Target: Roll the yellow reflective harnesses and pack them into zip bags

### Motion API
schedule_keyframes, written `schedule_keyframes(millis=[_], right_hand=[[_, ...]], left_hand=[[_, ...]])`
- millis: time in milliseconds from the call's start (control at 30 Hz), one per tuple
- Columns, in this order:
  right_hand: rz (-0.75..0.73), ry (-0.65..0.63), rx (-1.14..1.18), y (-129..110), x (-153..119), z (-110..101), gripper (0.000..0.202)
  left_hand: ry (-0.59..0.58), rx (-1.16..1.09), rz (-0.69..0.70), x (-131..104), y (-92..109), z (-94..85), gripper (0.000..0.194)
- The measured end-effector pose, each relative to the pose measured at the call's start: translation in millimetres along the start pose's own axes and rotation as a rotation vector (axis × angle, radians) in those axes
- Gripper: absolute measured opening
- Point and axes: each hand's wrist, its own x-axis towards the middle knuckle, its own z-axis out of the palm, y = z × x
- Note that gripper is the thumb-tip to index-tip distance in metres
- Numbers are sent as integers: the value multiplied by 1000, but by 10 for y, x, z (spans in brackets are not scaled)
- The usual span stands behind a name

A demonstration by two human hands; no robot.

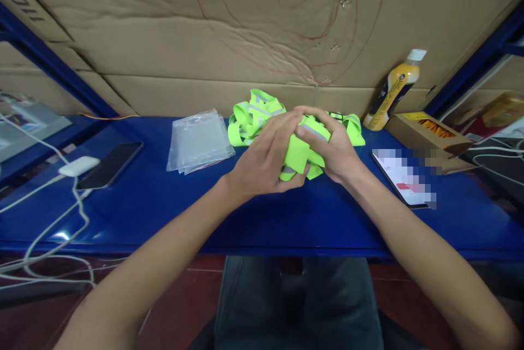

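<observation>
Between my two hands, above the blue tabletop, is a bunched neon-yellow reflective strap (297, 154) with grey stripes. My left hand (266, 156) wraps it from the left, fingers curled around its side and underneath. From the right, my right hand (333, 145) closes on the same bundle, its thumb across the top. Behind my left hand lies a loose heap of similar neon straps (256, 115). More neon strap (354, 127) with a bit of black shows behind my right hand. A stack of clear plastic bags (200, 142) lies left of my hands.
On the left are a dark phone (112, 164), a white charger case (79, 166) and trailing white cables. To the right stand a yellow bottle (393, 90), an open cardboard box (434, 137) and a lit phone (403, 178). Cardboard (164, 39) walls the back.
</observation>
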Motion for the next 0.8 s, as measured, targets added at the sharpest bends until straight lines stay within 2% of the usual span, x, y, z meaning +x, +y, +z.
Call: schedule_keyframes(millis=[100,167,233,367,467,567,667,800], right_hand=[[-1,197,5,10,0,21,48],[-58,274,-75,0,-18,19,49],[-114,293,-165,-15,-49,11,51],[-137,238,-295,-71,-112,7,64],[-163,235,-334,-161,-136,1,63],[-165,204,-346,-251,-155,-7,53],[-153,96,-253,-246,-166,-3,52],[-140,56,-199,-97,-134,-7,53]], left_hand=[[-6,22,20,-31,3,95,74],[29,-27,-50,-42,48,161,68],[46,-127,-158,-28,99,200,60],[-27,-458,-391,54,123,149,39],[-81,-750,-561,100,76,47,42],[-219,-979,-693,101,45,-21,46],[-336,-1122,-743,79,54,-20,45],[-265,-1113,-756,51,51,28,45]])
